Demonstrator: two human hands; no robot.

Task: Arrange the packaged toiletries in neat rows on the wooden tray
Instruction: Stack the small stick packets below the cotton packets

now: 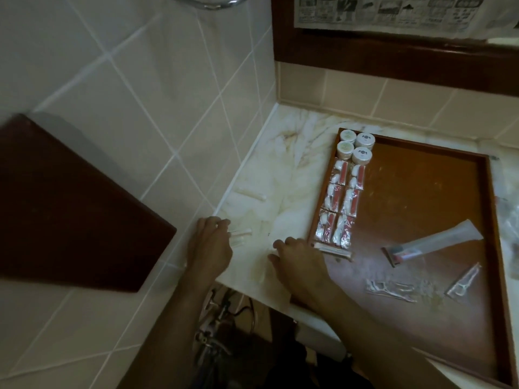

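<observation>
A wooden tray [421, 175] sits on the marble table [283, 169], pushed toward the tiled corner. Along the tray's left wall stand 4 small white jars [356, 146] in a 2 by 2 block, and just below them lie 6 clear packets [341, 202] with red and white contents, set in 2 columns of 3. A flat narrow packet [334, 249] lies crosswise at the foot of those columns. Further right on the tray floor lie a long tube-shaped packet [429, 244], loosely angled, and 2 clear floss-pick packets [391, 289] (well apart from the neat rows).

The left hand [210, 245] rests on the table near the wall, its grip pinching a small clear packet [240, 234] at the fingertips. The right hand [297, 262] lies over the tray's near-left corner with fingers bent and touching the end of the flat narrow packet; whether it actually holds it I cannot tell. Another small clear packet [251, 193] lies alone on the table by the wall.
</observation>
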